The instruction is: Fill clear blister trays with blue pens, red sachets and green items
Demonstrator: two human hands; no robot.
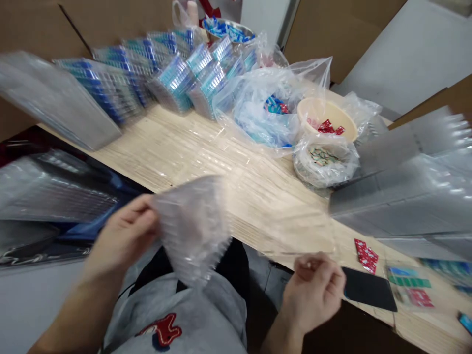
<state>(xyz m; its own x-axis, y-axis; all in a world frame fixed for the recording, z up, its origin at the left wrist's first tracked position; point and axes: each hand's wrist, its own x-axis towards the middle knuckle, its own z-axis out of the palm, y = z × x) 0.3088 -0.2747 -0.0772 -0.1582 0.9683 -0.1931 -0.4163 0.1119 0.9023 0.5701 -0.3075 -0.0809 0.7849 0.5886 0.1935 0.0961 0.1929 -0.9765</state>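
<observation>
My left hand (127,228) grips the upper left corner of a clear ridged plastic tray (195,226), which hangs tilted over my lap at the table's front edge. My right hand (313,290) is at the table edge on the right, fingers curled together; whether it holds anything is too blurred to tell. Beyond it, a clear flat sheet (295,226) lies on the wooden table (177,152), its outline smeared. Just right of that hand are a black phone-like slab (368,289) and red patterned packets (366,255).
Filled ridged trays (173,81) stand at the back left. A plastic bag (258,108), a cream bowl (346,118) with red packets and a lined bowl (324,164) sit at the back right. Stacked clear trays (413,182) rise on the right, others (59,191) on the left.
</observation>
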